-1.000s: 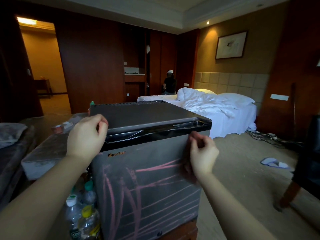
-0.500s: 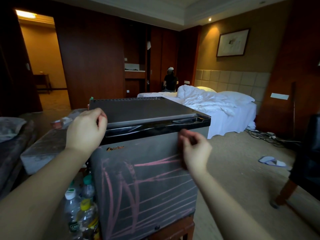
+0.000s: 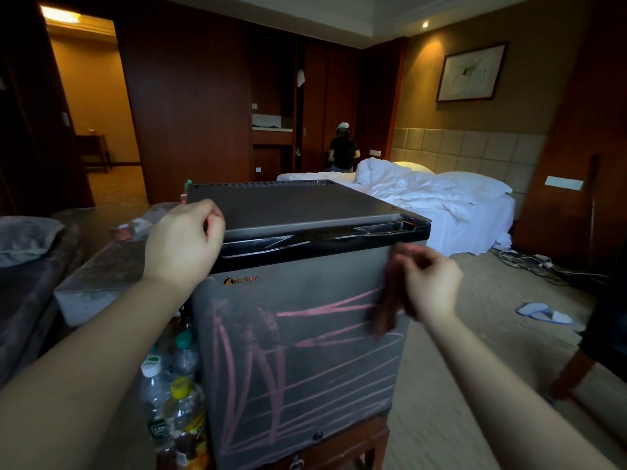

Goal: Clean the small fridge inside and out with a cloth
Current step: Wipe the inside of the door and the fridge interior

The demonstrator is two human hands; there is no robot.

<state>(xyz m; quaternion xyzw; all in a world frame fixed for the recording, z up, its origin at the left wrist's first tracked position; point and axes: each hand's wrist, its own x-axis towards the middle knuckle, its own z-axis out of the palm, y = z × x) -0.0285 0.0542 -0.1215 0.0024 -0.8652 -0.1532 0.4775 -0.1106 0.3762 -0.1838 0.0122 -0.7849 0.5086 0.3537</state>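
Small dark-grey metal fridge (image 3: 298, 351), door scribbled pink, stands on a brown wooden stool (image 3: 376, 435). Left grip (image 3: 183, 242), fingers curled, rests on its top corner; right grip (image 3: 431, 286) pinches a dark reddish cloth (image 3: 386, 307) against the door.

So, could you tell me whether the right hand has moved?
Yes: the right hand shifted rightward, now mostly beyond the fridge door's right edge, holding the cloth.

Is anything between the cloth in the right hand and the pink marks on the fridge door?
Nothing visible does. The right hand holds the cloth in front of the fridge door, by its pink marks; the bottles stand to its left.
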